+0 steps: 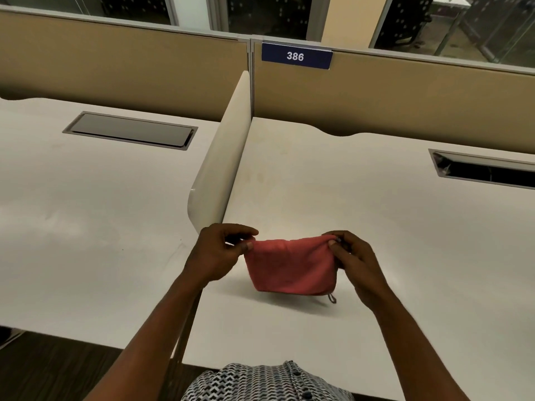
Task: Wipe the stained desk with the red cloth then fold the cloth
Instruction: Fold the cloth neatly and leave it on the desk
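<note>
Off-white laminate bench (333, 198), faint stains remaining: soft red cloth (291, 266), already doubled, held just above it, left hand (220, 253) and right hand (354, 261) each pinching a top corner; folding apparently unfinished.

A folded red cloth (291, 266) is held up by its top corners above the white laminate desk (362, 215), pinched at one corner by the left hand (220, 251) and at the other by the right hand (354, 260). Its lower edge is seen close to the desktop; contact cannot be told. A small loop (332, 298) hangs from the lower right corner.
</note>
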A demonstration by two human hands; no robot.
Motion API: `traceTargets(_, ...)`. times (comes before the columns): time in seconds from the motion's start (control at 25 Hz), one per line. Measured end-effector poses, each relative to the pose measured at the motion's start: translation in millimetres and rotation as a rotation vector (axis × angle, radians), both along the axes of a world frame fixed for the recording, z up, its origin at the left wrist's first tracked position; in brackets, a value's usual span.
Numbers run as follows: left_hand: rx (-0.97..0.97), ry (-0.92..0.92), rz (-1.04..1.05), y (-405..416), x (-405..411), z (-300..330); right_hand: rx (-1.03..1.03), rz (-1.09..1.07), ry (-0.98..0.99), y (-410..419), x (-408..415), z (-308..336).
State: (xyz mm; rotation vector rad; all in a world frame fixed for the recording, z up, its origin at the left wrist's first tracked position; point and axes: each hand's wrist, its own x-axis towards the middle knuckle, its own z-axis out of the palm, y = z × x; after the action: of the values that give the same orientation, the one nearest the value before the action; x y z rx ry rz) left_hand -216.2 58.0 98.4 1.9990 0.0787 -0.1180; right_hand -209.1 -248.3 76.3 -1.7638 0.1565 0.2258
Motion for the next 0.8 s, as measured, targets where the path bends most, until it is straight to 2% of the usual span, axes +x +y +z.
traceTargets(0.08, -0.184, 0.161, 0.086, -6.5, 11.1, -13.0, 0.022, -0.114, 0.145, 9.4, 7.8, -23.7)
traceTargets(0.16, -0.219, 0.254, 0.178, -15.9, 17.3, -29.1, -0.038, -0.178, 0.245, 13.5, 12.8, -43.1)
traceTargets(0.36, 0.052, 0.278, 0.254, -27.7, 5.7, -62.6, -0.124, -0.261, 0.249, 3.4, 7.7, -55.8)
traceTargets(0.44, 0.223, 0.296, 0.232, -30.7, -5.7, -70.8, -0.157, -0.233, 0.272, -0.2, -2.2, -57.0)
traceTargets(0.52, 0.307, 0.302, 0.194, -35.5, -15.8, -74.6, -0.176, -0.166, 0.305, -1.3, -12.3, -58.6)
traceTargets(0.64, 0.333, 0.315, 0.162, -40.7, -21.4, -78.7, -0.178, -0.105, 0.301, 0.8, -21.4, -57.4)
traceTargets(0.8, 0.178, 0.3, 0.205, -43.3, -16.6, -73.1, -0.195, -0.164, 0.199, 11.4, -20.9, -50.6)
